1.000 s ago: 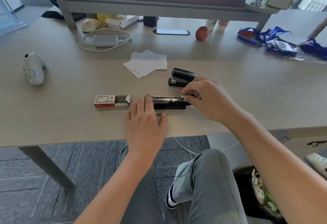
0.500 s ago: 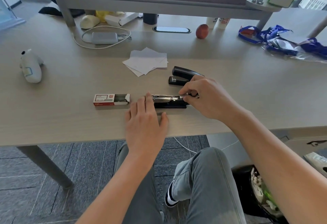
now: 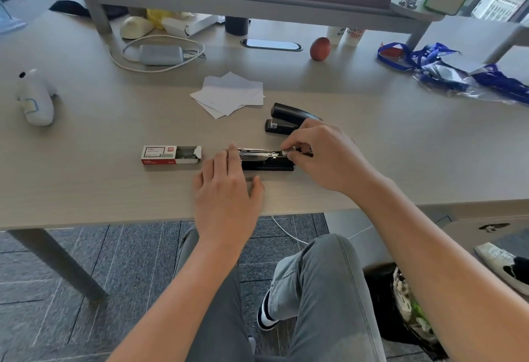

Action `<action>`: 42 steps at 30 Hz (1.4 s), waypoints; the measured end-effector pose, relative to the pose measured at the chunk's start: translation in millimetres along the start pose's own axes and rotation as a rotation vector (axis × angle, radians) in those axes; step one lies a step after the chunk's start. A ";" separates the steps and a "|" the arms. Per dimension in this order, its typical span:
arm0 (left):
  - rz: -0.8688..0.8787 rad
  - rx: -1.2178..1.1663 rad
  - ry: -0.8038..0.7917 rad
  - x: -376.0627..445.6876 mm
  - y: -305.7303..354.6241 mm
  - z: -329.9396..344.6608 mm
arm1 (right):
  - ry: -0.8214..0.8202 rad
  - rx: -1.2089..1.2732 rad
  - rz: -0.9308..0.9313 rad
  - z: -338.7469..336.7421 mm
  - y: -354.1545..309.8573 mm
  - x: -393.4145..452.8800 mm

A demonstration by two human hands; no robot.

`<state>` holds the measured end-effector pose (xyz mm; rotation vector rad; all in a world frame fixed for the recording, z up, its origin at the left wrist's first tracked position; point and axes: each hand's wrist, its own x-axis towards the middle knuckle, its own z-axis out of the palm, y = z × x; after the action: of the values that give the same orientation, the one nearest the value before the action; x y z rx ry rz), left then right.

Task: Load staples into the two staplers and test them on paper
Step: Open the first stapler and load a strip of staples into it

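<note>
A black stapler (image 3: 266, 161) lies opened near the desk's front edge, its metal staple channel exposed. My right hand (image 3: 326, 155) pinches a small metal piece, seemingly a staple strip, at the channel's right end. My left hand (image 3: 229, 187) rests flat on the desk, fingertips touching the stapler's left end. A second black stapler (image 3: 286, 119) sits closed just behind, partly hidden by my right hand. A red and white staple box (image 3: 171, 155) lies open to the left. Several white paper sheets (image 3: 229, 94) lie farther back.
A white toy figure (image 3: 35, 98) stands at the far left. A grey charger with a white cable (image 3: 161, 54), a red egg-shaped object (image 3: 320, 48) and blue lanyards in plastic (image 3: 446, 66) lie toward the back. A raised shelf (image 3: 257, 3) spans the rear.
Both hands stay almost where they were. My right hand's fingers have shifted slightly at the right end of the staple channel.
</note>
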<state>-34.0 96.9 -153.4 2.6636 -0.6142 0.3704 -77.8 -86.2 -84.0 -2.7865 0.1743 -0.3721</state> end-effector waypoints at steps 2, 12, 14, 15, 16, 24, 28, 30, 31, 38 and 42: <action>-0.002 -0.003 0.003 -0.2 -0.2 0.1 | 0.010 0.000 0.009 0.1 0.9 1.2; -0.006 0.012 0.001 -0.1 -0.6 0.5 | 0.007 0.045 0.019 -1.1 1.5 2.3; -0.006 0.009 0.000 0.6 0.2 0.3 | 0.000 0.038 0.019 -1.7 1.2 1.2; -0.005 0.006 0.001 0.8 0.7 0.5 | -0.005 0.029 0.023 -1.7 0.9 0.8; -0.005 0.004 0.004 0.7 0.9 0.6 | -0.012 0.021 0.027 -1.7 0.3 0.4; 0.006 0.005 -0.003 0.6 0.5 -0.8 | -0.044 -0.042 0.061 -2.1 -5.7 2.9; -0.001 -0.039 -0.007 -0.6 -2.8 -1.0 | -0.028 -0.064 0.083 0.5 -12.2 9.4; -0.002 -0.072 -0.015 -1.4 -5.1 -0.9 | -0.041 -0.068 0.056 3.1 -17.4 11.7; 0.002 -0.085 -0.019 -1.8 -6.4 -0.7 | -0.045 -0.069 0.042 5.0 -19.7 12.4; 0.035 -0.074 -0.024 -5.2 -7.8 -1.8 | 0.002 -0.092 -0.014 12.8 -31.2 7.0; 0.032 -0.065 -0.021 -6.3 -6.6 -2.7 | 0.075 -0.048 0.029 9.1 -29.6 -5.5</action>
<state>-36.9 105.9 -155.1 2.6014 -0.6651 0.3269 -78.3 -54.8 -83.8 -2.8156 0.2444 -0.4718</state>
